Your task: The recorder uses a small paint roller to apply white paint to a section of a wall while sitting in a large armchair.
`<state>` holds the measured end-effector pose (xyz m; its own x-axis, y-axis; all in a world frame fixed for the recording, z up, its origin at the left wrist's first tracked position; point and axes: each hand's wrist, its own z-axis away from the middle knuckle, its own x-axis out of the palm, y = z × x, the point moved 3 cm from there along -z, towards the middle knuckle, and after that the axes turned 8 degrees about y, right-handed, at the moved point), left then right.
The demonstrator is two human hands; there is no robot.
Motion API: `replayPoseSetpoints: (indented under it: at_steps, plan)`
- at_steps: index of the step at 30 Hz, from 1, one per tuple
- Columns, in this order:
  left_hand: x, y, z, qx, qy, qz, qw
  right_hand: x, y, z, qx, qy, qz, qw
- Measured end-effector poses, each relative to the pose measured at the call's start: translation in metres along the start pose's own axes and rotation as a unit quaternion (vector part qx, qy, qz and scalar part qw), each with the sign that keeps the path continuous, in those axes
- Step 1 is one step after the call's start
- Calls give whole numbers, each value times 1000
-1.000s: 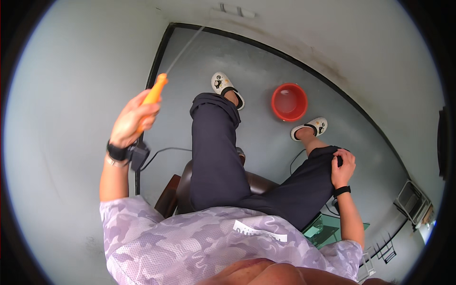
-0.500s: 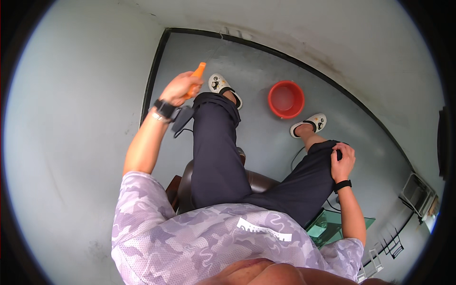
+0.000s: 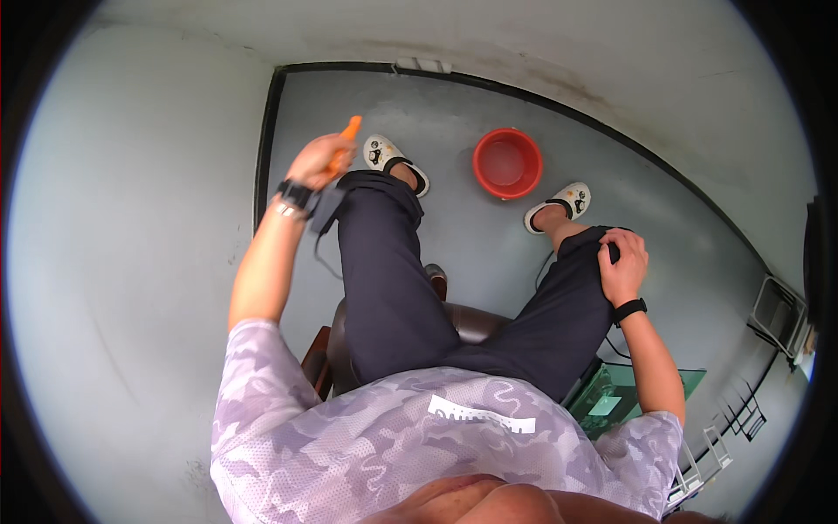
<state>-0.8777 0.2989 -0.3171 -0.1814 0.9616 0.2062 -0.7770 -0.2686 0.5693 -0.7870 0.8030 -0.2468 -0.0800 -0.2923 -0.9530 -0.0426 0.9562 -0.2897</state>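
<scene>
My left hand (image 3: pixel 322 161) is closed round a slim orange handle-like thing (image 3: pixel 351 128), held out beyond my left knee. Its tapered end sticks up past my fingers; the rest is hidden in the grip, so its kind is unclear. From that wrist, which wears a black band, hangs a dark flat piece with a cord. My right hand (image 3: pixel 624 264) lies on my right knee, fingers spread over the dark trousers (image 3: pixel 559 306), holding nothing. A red bucket (image 3: pixel 508 164) stands on the floor between my feet, nearer the right one.
I sit on a brown leather seat (image 3: pixel 476 321). A green glass tabletop (image 3: pixel 624 384) is at my right side. Walls rise close on the left and ahead. Metal racks (image 3: pixel 779 314) stand at the far right. White clogs (image 3: pixel 381 152) are on my feet.
The view has shifted slightly, so the bucket and feet appear a little further left and higher. My left hand still grips the orange thing; my right hand stays on the knee.
</scene>
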Motion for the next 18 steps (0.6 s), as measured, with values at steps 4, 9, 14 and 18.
replayPoseSetpoints:
  at_steps: [4, 9, 14, 18]
  plan:
    - [55, 12, -7, -24, 58, -15, 998, -6, 3, 5, 1, -6, -7, 1000]
    - [27, 55, 130, 32, 7, -78, 996, -10, 7, 5, 10, 13, -16, 1000]
    - [30, 56, 217, 34, 49, -63, 996, -10, 12, 3, 7, 22, -15, 1000]
    - [43, 34, 141, 24, 24, -48, 998, -10, 11, 3, 5, 23, -17, 1000]
